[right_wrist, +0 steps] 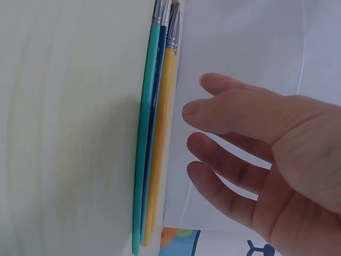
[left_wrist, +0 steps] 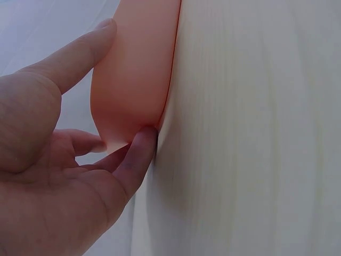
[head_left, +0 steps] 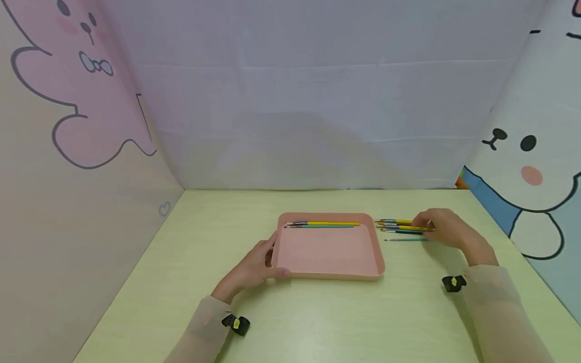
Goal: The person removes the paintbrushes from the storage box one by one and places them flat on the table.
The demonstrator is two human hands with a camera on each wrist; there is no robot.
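Observation:
A pink rectangular tray (head_left: 329, 254) lies on the table. My left hand (head_left: 252, 266) grips its near left corner, the thumb along the near side and the fingers at the left side, as the left wrist view shows close up on the tray wall (left_wrist: 136, 69). Inside the tray, near its far edge, lie a yellow paintbrush (head_left: 336, 223) and a teal paintbrush (head_left: 324, 226). My right hand (head_left: 447, 229) hovers over several loose paintbrushes right of the tray. In the right wrist view its loosely bent fingers stand apart from a teal brush (right_wrist: 144, 128), a dark blue one and yellow ones (right_wrist: 164, 106).
The light wooden table (head_left: 336, 317) meets a pale cloth backdrop (head_left: 290, 126) at the back. Side panels with cartoon animals stand left (head_left: 100, 131) and right (head_left: 544, 151). A small black camera is strapped to each wrist.

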